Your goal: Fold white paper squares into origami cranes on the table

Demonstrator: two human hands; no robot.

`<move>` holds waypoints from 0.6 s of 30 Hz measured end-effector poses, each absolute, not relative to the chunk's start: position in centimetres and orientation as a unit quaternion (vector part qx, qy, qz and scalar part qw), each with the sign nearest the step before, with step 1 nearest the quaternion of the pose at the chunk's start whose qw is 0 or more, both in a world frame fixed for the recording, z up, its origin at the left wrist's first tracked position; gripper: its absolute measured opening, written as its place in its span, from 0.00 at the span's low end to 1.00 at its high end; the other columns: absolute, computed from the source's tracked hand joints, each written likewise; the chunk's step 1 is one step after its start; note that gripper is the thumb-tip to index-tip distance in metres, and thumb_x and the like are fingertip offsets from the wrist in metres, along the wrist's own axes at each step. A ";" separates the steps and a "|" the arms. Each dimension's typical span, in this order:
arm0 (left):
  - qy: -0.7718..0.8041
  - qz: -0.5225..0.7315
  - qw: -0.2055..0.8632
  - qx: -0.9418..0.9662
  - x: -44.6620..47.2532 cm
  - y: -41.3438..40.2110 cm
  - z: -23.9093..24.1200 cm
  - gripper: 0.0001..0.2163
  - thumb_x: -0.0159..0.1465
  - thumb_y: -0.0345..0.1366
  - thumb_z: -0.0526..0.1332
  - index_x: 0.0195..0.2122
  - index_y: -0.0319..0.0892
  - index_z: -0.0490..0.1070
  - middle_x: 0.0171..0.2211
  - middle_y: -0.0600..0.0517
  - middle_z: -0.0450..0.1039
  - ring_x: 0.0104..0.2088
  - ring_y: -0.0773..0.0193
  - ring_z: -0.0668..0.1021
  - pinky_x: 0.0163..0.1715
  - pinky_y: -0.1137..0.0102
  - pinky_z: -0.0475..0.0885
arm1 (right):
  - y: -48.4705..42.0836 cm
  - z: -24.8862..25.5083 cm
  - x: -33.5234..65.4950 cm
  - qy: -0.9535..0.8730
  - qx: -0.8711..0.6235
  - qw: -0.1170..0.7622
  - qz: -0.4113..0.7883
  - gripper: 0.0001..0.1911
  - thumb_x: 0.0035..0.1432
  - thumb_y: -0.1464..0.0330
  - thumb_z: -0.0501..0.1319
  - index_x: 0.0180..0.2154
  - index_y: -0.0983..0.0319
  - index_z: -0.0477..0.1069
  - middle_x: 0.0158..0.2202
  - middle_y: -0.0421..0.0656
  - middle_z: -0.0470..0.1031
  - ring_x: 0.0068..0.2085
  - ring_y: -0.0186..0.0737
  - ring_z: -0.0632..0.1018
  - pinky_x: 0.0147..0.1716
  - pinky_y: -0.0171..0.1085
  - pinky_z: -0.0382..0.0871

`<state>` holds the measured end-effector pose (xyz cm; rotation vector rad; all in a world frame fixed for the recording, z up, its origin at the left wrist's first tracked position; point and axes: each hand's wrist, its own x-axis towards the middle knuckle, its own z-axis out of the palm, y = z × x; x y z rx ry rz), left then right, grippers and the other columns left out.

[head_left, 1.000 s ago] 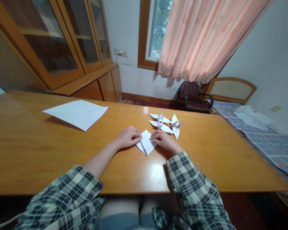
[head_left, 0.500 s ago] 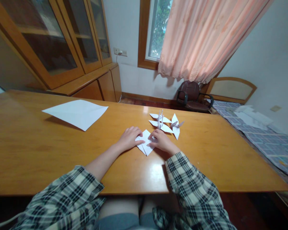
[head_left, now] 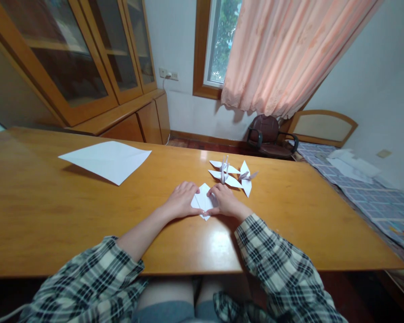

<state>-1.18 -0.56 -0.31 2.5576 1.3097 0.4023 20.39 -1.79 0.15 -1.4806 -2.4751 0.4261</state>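
A small folded white paper (head_left: pixel 203 201) lies on the wooden table (head_left: pixel 54 211) in front of me. My left hand (head_left: pixel 181 200) presses on its left side, fingers curled down onto the paper. My right hand (head_left: pixel 225 201) presses its right side the same way. Both hands partly cover the paper, and only its middle and lower tip show. Just beyond my right hand stand two finished white paper cranes (head_left: pixel 234 173).
A large flat white sheet (head_left: pixel 106 159) lies on the table at the far left. A brown armchair (head_left: pixel 270 136) stands past the table under the pink curtain. Wooden glass-door cabinets (head_left: pixel 70 58) line the left wall. A patterned cloth with papers (head_left: pixel 366 188) lies at the right.
Both hands have closed in over the folded paper, which now looks narrower; more of it is covered than a second ago.
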 end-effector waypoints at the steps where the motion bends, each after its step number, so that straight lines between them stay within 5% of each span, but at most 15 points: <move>1: 0.448 0.137 0.121 0.875 -1.2 -0.6 -0.3 0.30 0.47 0.56 0.68 0.45 0.44 0.67 0.45 0.46 0.67 0.47 0.48 0.68 0.45 0.59 0.63 | -1.8 0.1 20.4 -0.847 -0.499 0.113 0.141 0.37 0.38 0.51 0.73 0.46 0.62 0.68 0.46 0.49 0.65 0.47 0.50 0.67 0.48 0.46 0.61; 10: 0.446 0.134 0.128 0.876 -1.3 -0.5 -0.5 0.30 0.47 0.56 0.68 0.46 0.44 0.66 0.46 0.45 0.66 0.48 0.48 0.67 0.47 0.59 0.63 | -2.3 -0.2 20.9 -0.845 -0.487 0.156 0.156 0.36 0.39 0.51 0.73 0.47 0.61 0.69 0.48 0.50 0.66 0.48 0.50 0.68 0.49 0.48 0.62; 16: 0.441 0.141 0.126 0.877 -1.4 -1.0 0.0 0.28 0.48 0.55 0.68 0.45 0.44 0.68 0.45 0.46 0.67 0.49 0.48 0.68 0.50 0.57 0.63 | -1.5 -1.1 22.5 -0.801 -0.452 0.294 0.260 0.16 0.62 0.66 0.58 0.52 0.60 0.67 0.47 0.47 0.71 0.45 0.40 0.73 0.48 0.43 0.67; 18: 0.430 0.148 0.111 0.884 -1.4 -1.0 -0.1 0.28 0.48 0.55 0.68 0.45 0.44 0.68 0.46 0.45 0.67 0.50 0.48 0.68 0.53 0.56 0.62 | -1.3 -1.3 22.7 -0.777 -0.474 0.332 0.249 0.15 0.63 0.70 0.55 0.51 0.62 0.69 0.46 0.48 0.72 0.45 0.40 0.74 0.48 0.43 0.68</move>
